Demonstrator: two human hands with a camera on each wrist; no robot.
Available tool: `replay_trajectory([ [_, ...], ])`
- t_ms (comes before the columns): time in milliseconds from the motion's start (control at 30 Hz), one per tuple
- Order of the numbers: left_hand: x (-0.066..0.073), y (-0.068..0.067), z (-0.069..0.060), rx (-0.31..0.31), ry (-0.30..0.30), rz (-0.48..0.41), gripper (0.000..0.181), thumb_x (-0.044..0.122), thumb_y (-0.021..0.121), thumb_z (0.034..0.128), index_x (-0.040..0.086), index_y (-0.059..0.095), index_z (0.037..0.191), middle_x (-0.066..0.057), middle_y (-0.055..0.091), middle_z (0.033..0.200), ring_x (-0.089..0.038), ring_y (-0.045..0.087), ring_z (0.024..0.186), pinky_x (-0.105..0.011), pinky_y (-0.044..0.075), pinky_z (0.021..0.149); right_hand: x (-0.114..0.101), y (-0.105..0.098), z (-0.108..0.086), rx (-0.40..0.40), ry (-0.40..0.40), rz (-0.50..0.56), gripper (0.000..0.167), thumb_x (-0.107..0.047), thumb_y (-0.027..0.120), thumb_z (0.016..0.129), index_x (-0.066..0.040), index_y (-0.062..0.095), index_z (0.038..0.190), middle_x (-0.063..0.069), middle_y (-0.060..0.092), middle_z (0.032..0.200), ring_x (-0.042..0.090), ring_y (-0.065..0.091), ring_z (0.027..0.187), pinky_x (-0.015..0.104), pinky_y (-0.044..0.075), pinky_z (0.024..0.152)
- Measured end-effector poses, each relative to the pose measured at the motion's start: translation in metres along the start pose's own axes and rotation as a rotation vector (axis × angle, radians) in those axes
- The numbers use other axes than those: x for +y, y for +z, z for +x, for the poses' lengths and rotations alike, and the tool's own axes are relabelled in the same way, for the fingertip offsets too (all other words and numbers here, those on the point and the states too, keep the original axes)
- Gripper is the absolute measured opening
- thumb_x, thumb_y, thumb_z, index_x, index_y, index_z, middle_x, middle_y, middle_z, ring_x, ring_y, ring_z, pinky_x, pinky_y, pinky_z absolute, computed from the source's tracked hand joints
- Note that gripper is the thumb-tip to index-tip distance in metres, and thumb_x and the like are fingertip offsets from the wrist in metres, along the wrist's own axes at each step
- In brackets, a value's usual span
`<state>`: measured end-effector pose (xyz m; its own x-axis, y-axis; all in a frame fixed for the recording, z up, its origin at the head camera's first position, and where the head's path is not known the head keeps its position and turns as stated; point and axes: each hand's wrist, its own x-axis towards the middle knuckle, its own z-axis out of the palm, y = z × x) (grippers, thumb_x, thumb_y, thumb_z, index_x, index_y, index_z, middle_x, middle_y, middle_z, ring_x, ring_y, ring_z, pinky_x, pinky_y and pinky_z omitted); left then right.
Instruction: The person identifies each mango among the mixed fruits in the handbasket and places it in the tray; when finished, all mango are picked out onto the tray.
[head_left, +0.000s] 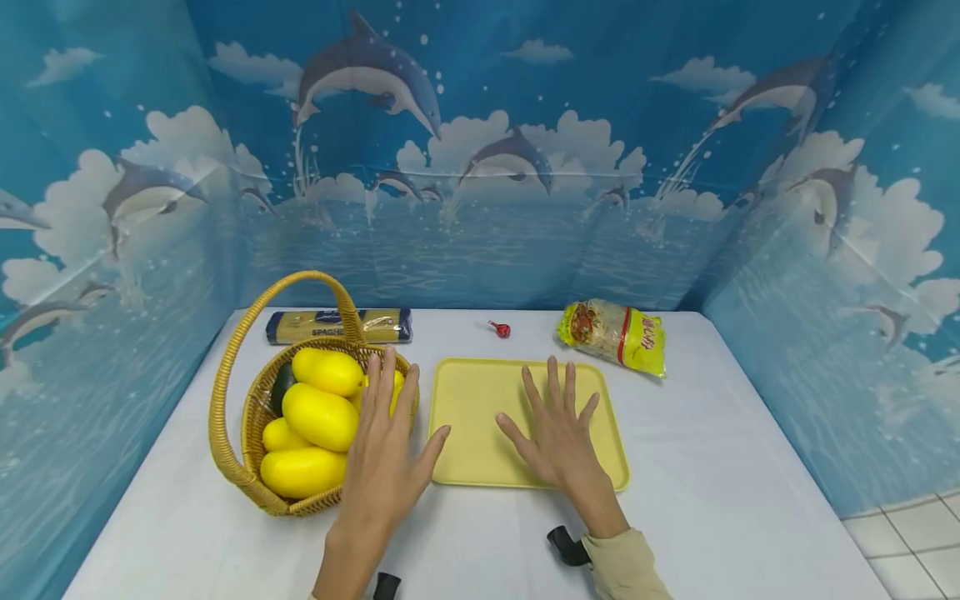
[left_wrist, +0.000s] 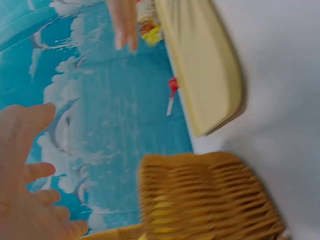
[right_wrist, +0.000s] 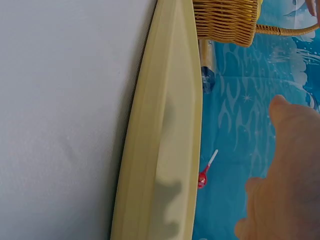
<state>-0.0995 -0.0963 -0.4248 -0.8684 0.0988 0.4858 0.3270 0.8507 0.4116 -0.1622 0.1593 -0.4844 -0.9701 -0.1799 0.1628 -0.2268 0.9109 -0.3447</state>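
Mid-worktop [head_left: 720, 467], the tray [head_left: 472, 442] lies with its long axis left to right; right hand [head_left: 558, 437] above it, left hand [head_left: 384, 471] by the basket [head_left: 253, 425], all fingers spread straight, pointing far.

A person's left hand [head_left: 382, 458], fingers spread, overlaps the right edge of a wicker basket [head_left: 318, 502] piled with yellow fruit [head_left: 321, 417]; the right hand [head_left: 561, 437] spreads over a yellow tray [head_left: 472, 425]. Behind, on a white table [head_left: 720, 467], lie a spaghetti pack [head_left: 386, 325], a red candy [head_left: 502, 330] and a yellow-ended bag [head_left: 611, 336], before a dolphin-printed curtain [head_left: 487, 258].
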Motion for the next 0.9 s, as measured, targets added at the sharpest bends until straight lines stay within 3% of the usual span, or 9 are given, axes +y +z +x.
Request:
replay_trajectory([
  [133,0.004,-0.017,0.0,0.102,0.07,-0.084,0.09,0.019,0.093,0.0879,0.007,0.046,0.164,-0.007,0.015,0.181,-0.033,0.017,0.166,-0.055,0.049,0.119,0.0,0.0,0.0,-0.012,0.002,0.005,0.089,-0.069,0.051,0.104,-0.017,0.028,0.173,0.022,0.0,0.18,0.048,-0.011,0.164,0.091,-0.003,0.118],
  [233,0.006,-0.031,0.002,0.195,0.124,-0.137,0.089,0.013,0.092,0.087,0.01,0.048,0.164,-0.007,0.026,0.178,-0.033,0.026,0.164,-0.047,0.058,0.108,0.0,0.0,0.0,-0.014,0.001,0.009,0.089,-0.069,0.049,0.105,-0.017,0.027,0.173,0.022,0.0,0.18,0.048,-0.011,0.164,0.092,-0.003,0.118],
  [333,0.009,-0.048,0.003,0.299,0.157,-0.188,0.075,0.02,0.083,0.0962,0.009,0.049,0.163,-0.009,0.034,0.175,-0.034,0.031,0.162,-0.038,0.05,0.118,0.0,-0.001,-0.001,-0.011,0.001,0.01,0.088,-0.069,0.049,0.106,-0.017,0.027,0.173,0.021,-0.001,0.18,0.048,-0.011,0.164,0.091,-0.002,0.118],
  [433,0.013,-0.065,0.004,0.444,0.189,-0.219,0.059,0.031,0.069,0.1064,0.001,0.056,0.156,-0.017,0.044,0.169,-0.041,0.037,0.158,-0.038,0.034,0.131,-0.001,-0.001,0.0,-0.015,0.0,0.017,0.088,-0.069,0.049,0.106,-0.017,0.027,0.173,0.021,-0.001,0.18,0.047,-0.012,0.164,0.091,-0.002,0.118],
  [500,0.013,-0.076,0.004,0.548,0.198,-0.219,0.058,0.037,0.063,0.1096,-0.005,0.06,0.149,-0.023,0.05,0.163,-0.046,0.041,0.154,-0.04,0.033,0.132,-0.001,-0.001,0.0,-0.021,-0.002,0.021,0.088,-0.068,0.049,0.106,-0.017,0.026,0.173,0.021,0.0,0.18,0.047,-0.011,0.164,0.091,-0.002,0.118],
  [633,0.009,-0.096,0.003,0.688,0.151,-0.2,0.058,0.037,0.063,0.1085,-0.009,0.063,0.143,-0.026,0.055,0.157,-0.048,0.044,0.152,-0.046,0.034,0.132,-0.002,-0.001,0.0,-0.031,-0.005,0.027,0.087,-0.067,0.049,0.106,-0.017,0.026,0.173,0.021,0.0,0.18,0.05,-0.008,0.164,0.092,-0.002,0.117],
  [767,-0.004,-0.109,-0.002,0.73,0.078,-0.17,0.06,0.039,0.064,0.1067,-0.008,0.062,0.145,-0.023,0.054,0.159,-0.046,0.041,0.154,-0.05,0.031,0.133,-0.002,-0.001,-0.001,-0.047,0.0,0.031,0.086,-0.066,0.047,0.108,-0.017,0.024,0.174,0.021,-0.002,0.18,0.05,-0.009,0.164,0.092,-0.002,0.117],
  [900,-0.02,-0.11,-0.007,0.732,0.02,-0.165,0.06,0.032,0.068,0.1039,-0.006,0.059,0.149,-0.02,0.052,0.162,-0.044,0.04,0.155,-0.052,0.029,0.133,-0.001,-0.003,-0.002,-0.061,0.006,0.035,0.085,-0.066,0.046,0.108,-0.017,0.023,0.174,0.021,-0.004,0.18,0.05,-0.01,0.164,0.092,-0.003,0.117],
])
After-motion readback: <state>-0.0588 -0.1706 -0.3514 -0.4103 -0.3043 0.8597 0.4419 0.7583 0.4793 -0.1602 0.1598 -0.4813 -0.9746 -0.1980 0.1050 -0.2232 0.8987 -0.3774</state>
